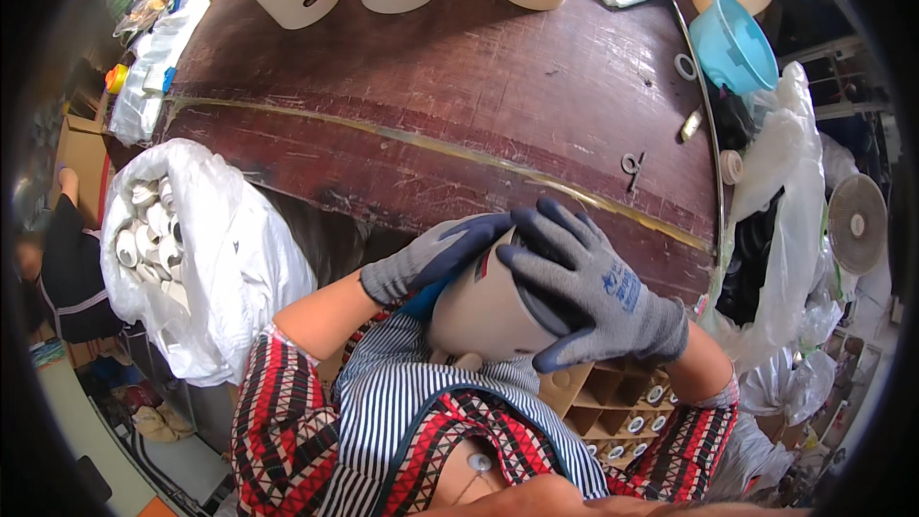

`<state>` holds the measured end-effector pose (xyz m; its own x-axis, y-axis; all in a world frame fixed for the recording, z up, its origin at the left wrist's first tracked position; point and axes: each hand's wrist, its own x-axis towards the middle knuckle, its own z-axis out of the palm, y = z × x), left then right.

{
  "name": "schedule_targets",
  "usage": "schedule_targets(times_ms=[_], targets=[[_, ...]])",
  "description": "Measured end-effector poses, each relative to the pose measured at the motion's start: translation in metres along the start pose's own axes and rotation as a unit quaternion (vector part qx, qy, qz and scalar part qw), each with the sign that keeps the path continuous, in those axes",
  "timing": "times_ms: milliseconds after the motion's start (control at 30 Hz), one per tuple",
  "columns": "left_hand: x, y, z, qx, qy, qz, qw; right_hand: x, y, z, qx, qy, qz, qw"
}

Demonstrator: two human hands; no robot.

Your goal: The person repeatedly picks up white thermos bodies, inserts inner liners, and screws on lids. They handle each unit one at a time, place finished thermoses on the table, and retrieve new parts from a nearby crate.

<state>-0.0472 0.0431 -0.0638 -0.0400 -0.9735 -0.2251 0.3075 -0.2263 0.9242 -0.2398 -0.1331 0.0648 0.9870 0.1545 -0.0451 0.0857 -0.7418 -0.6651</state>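
Close against the chest, both gloved hands clasp a pale rounded plastic jug (483,311): left hand (436,254) and right hand (593,287), fingers wrapped around it above the divided cardboard box (608,393). She seems mid-handling; beyond lies the worn brown table (459,105).

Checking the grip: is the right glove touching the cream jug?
Touching. The head view shows the right glove spread flat over the cream jug, fingers wrapped against its side, no gap.
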Motion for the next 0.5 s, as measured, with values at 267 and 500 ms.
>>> schedule_targets(times_ms=[267,500], targets=[[-0.084,-0.077,0.012,0.334,0.103,0.159,0.923,-0.026,-0.026,0.036,0.067,0.227,0.115,0.965],[-0.115,-0.062,0.035,0.521,0.061,0.176,0.833,-0.113,-0.062,0.093,0.297,0.248,0.336,0.859]])
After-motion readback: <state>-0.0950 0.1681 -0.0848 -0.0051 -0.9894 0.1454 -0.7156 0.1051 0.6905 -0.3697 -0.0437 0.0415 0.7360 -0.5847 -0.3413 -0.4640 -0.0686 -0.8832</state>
